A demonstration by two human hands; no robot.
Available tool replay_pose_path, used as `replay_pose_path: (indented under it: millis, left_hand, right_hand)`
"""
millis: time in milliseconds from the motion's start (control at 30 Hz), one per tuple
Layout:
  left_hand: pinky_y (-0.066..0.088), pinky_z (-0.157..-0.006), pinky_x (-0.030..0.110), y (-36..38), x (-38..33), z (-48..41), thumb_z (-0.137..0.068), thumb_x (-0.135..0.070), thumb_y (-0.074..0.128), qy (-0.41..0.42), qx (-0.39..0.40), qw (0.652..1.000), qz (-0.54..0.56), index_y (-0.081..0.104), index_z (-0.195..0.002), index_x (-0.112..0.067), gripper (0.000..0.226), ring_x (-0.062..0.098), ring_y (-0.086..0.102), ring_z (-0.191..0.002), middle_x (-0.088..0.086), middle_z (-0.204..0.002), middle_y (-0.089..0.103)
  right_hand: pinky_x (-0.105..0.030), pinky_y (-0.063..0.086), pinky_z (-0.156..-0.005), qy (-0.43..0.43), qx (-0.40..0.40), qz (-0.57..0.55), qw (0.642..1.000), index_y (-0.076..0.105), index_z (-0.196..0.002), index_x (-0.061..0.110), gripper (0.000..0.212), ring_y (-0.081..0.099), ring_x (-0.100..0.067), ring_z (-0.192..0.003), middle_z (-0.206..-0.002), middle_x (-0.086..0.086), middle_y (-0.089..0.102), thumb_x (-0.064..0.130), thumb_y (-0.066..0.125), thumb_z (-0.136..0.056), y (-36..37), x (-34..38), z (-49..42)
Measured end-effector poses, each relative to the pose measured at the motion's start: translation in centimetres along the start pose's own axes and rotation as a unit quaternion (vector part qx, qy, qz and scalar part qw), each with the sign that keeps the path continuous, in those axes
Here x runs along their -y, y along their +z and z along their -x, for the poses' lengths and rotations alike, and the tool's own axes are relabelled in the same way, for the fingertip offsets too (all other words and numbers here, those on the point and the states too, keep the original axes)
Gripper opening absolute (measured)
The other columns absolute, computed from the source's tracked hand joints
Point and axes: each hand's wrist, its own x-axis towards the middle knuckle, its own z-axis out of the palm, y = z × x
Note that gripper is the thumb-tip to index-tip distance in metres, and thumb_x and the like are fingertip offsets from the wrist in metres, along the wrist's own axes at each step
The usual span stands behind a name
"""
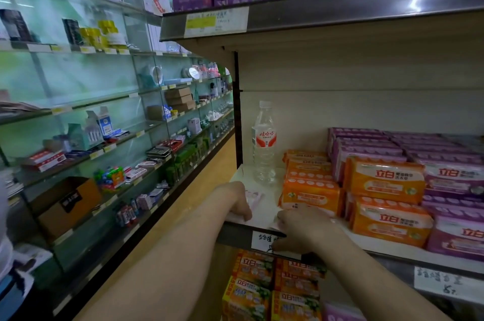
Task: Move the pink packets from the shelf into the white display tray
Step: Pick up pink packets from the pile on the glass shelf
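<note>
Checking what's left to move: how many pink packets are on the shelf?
1 plainly: a pink packet lies on the shelf beside the left hand. A pinkish edge by the right hand may be another; the hands could hide more.

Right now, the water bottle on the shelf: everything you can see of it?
The water bottle is clear ribbed plastic, white cap, red-and-white label with red characters. It looks empty or nearly so. It stands upright at the back left of the white shelf, beside the dark post, left of the orange packs. The left hand and right hand are at the front edge, not touching it.
</note>
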Motion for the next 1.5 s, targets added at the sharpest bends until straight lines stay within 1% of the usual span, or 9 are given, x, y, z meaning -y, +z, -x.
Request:
replay_pose_path:
  millis: [300,433,567,967,1133,1233,1333,1400,1500]
  left_hand:
    - [0.050,-0.088,0.034,0.4,-0.6,1.1,-0.081,-0.022,0.062,0.009,0.006,0.999,-0.034,0.050,-0.123,-0.012,0.045,0.025,0.055,-0.104,0.007,-0.115,0.056]
    - [0.044,-0.099,0.043,0.9,-1.0,1.8,-0.092,-0.026,0.044,0.021,-0.027,0.999,-0.043,0.039,-0.139,-0.019,0.047,0.029,0.050,-0.119,0.010,-0.132,0.049]
    - [0.047,-0.087,0.040,1.1,-0.3,1.7,-0.094,-0.029,0.035,0.034,-0.064,0.997,0.000,0.050,-0.125,-0.014,0.038,0.029,0.056,-0.103,0.012,-0.122,0.056]
    - [0.055,-0.076,0.035,-2.3,4.3,2.9,-0.091,-0.006,0.048,-0.005,-0.121,0.980,0.159,0.058,-0.113,0.001,0.025,0.031,0.063,-0.097,0.018,-0.109,0.063]
    - [0.060,-0.068,0.042,-4.0,8.1,2.7,-0.090,0.000,0.046,-0.009,-0.094,0.941,0.324,0.063,-0.100,0.007,0.021,0.037,0.069,-0.087,0.024,-0.090,0.067]
    - [0.060,-0.068,0.039,-5.4,10.9,2.4,-0.089,0.001,0.051,-0.001,-0.061,0.920,0.387,0.062,-0.094,0.011,0.016,0.032,0.070,-0.076,0.023,-0.080,0.067]
    - [0.056,-0.056,0.036,-6.9,14.4,1.9,-0.087,0.002,0.048,-0.012,-0.084,0.902,0.423,0.057,-0.076,0.003,0.013,0.025,0.059,-0.049,0.017,-0.059,0.058]
    - [0.058,-0.071,0.043,-7.9,17.3,1.4,-0.090,-0.002,0.046,-0.012,-0.083,0.888,0.452,0.061,-0.084,0.003,0.017,0.028,0.063,-0.058,0.020,-0.067,0.063]
    - [0.041,-0.098,0.056,-9.4,21.8,0.9,-0.089,-0.010,0.045,-0.028,-0.041,0.862,0.505,0.054,-0.123,0.007,0.039,0.047,0.049,-0.122,0.031,-0.130,0.051]
  right_hand:
    - [-0.034,0.046,-0.091,-0.041,0.037,-0.025,0.998,0.052,-0.126,0.018,0.040,0.054,-0.023,-0.110,-0.122,-0.003,0.055,0.039,0.055,-0.092,-1.7,-0.6,0.9]
    - [-0.030,0.044,-0.089,-0.031,0.028,-0.060,0.997,0.050,-0.131,0.017,0.040,0.053,-0.022,-0.111,-0.125,-0.005,0.055,0.009,0.046,-0.093,-2.3,-0.6,1.4]
    - [-0.041,0.046,-0.096,-0.012,-0.022,-0.057,0.998,0.052,-0.127,0.015,0.045,0.054,-0.026,-0.110,-0.121,-0.007,0.056,-0.003,0.042,-0.087,-2.2,0.4,1.6]
    - [-0.027,0.041,-0.061,-0.028,-0.162,-0.186,0.969,0.050,-0.097,0.016,0.008,0.051,-0.018,-0.079,-0.083,-0.001,0.049,0.012,0.043,-0.097,-4.8,6.4,-0.1]
    - [-0.033,0.043,-0.071,-0.045,-0.149,-0.207,0.966,0.049,-0.112,0.014,0.016,0.052,-0.021,-0.081,-0.085,-0.002,0.052,0.015,0.045,-0.097,-5.9,10.7,-2.6]
    - [-0.032,0.047,-0.066,-0.064,-0.151,-0.226,0.960,0.033,-0.140,0.016,0.052,0.060,-0.023,-0.086,-0.098,-0.005,0.062,0.020,0.054,-0.093,-7.2,14.2,-4.4]
    - [-0.028,0.042,-0.050,-0.086,-0.182,-0.225,0.953,0.035,-0.139,0.015,0.048,0.058,-0.018,-0.065,-0.072,0.003,0.058,0.027,0.048,-0.095,-8.4,18.4,-6.7]
    - [-0.031,0.046,-0.052,-0.091,-0.207,-0.239,0.944,0.042,-0.133,0.016,0.038,0.059,-0.018,-0.064,-0.068,0.004,0.056,0.025,0.044,-0.096,-9.5,21.1,-7.9]
    - [-0.036,0.051,-0.063,-0.102,-0.210,-0.281,0.931,0.057,-0.116,0.013,0.025,0.061,-0.021,-0.073,-0.077,-0.001,0.061,0.021,0.045,-0.096,-11.5,24.9,-9.1]
